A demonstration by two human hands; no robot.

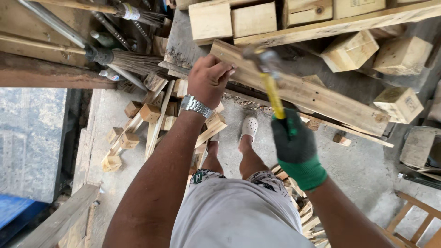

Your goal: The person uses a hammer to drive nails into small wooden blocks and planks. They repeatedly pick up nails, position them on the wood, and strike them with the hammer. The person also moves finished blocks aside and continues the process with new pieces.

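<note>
Two hands worked over one plank. Nearest the camera, the right hand (296, 144), in a dark glove with a green cuff, had its fingers wrapped tight round the yellow handle of a hammer (271, 85). The handle ran up and slightly left from that fist, and the steel head sat blurred just above the plank (312, 94), close beside the other hand.

Farther out, the left hand (209, 80), bare and with a metal watch (196, 106) at the wrist, was clenched at the plank's near-left end; what, if anything, the closed fingers pinched could not be told. The plank's long axis ran from that fist down to the right, toward its far end near the loose blocks (399, 103). So the hammer head lay just right of the left knuckles, over the plank's upper end, and the left hand was the nearer of the two to the wood.

Below both hands, a white clog (249, 127) stood on the concrete floor (363, 170) among offcuts. Beyond the plank, more blocks were stacked on a pallet (321, 27), with brooms (133, 59) leaning at left.
</note>
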